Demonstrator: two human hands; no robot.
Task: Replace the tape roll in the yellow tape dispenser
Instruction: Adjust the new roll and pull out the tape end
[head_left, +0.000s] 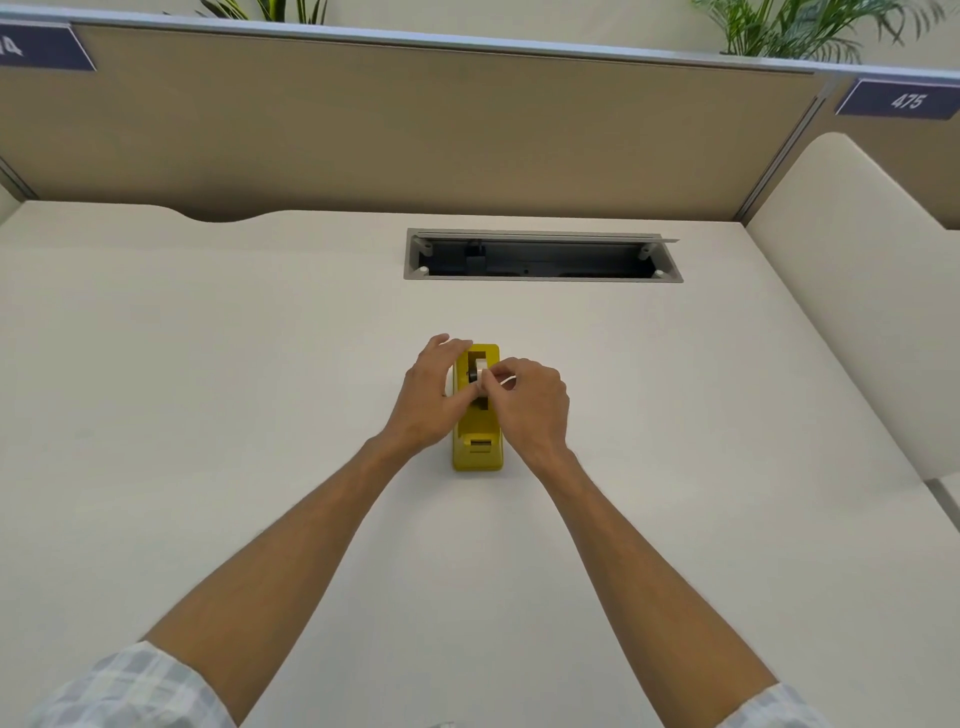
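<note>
The pale table (260, 395) fills most of the view, with a tan partition (415, 135) along its far edge and an open cable tray (543, 255) sunk into the top. Well in front of the tray, near the middle, stands the yellow tape dispenser (478, 446), its cutter end toward the person. Both forearms reach in to it. The left hand (430, 395) lies against the dispenser's left side, fingers over the far end and thumb in toward the well, a steadying grip on the body. The right hand (530, 402) has its fingers curled at the top of the well, pinching what looks like the white tape roll (482, 366) on its dark hub (472, 375); a pale loop shows by its knuckles, too small to identify. The step in hand seems to be working the roll at its cradle, though whether it is going in or coming out cannot be told. To do it well, the left hand should press the base down firmly while the right keeps the hub level, so both axle ends meet their slots together rather than one side jamming.
</note>
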